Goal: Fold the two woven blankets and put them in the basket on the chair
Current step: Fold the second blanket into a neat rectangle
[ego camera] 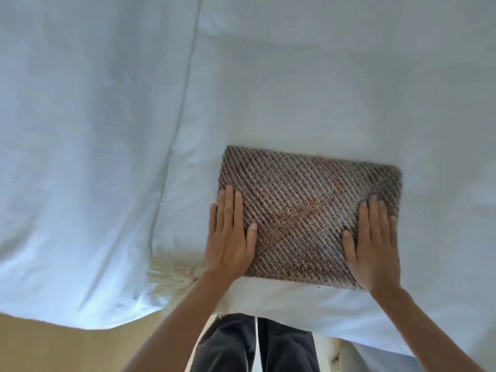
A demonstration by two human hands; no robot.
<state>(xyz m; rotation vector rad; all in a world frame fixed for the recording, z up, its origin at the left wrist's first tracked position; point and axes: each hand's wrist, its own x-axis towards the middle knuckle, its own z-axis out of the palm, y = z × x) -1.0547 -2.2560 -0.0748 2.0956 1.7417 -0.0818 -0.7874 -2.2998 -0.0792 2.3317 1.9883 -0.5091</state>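
From the head camera, looking down, a folded blanket (308, 210) lies on a bed (402, 89) covered by a pale blue sheet (94, 130). It sits near the bed's front edge, right of centre. It is a flat rectangle of brown and cream diagonal weave with faint orange patches in the middle.

Both hands lie flat on top of it, fingers straight and close together, gripping nothing. The left hand (230, 237) presses on the blanket's left edge, its outer fingers hanging over onto the sheet. The right hand (373, 242) presses near the right edge. The two hands are well apart, with the middle of the blanket bare between them.

A cream cloth (281, 294) shows as a strip just in front of the blanket, and a cream fringe (171, 275) spreads out to the left of the left wrist. I cannot tell if these belong to the same blanket.

Below the bed edge are dark trousers (233, 347) and a tan floor (53, 347).
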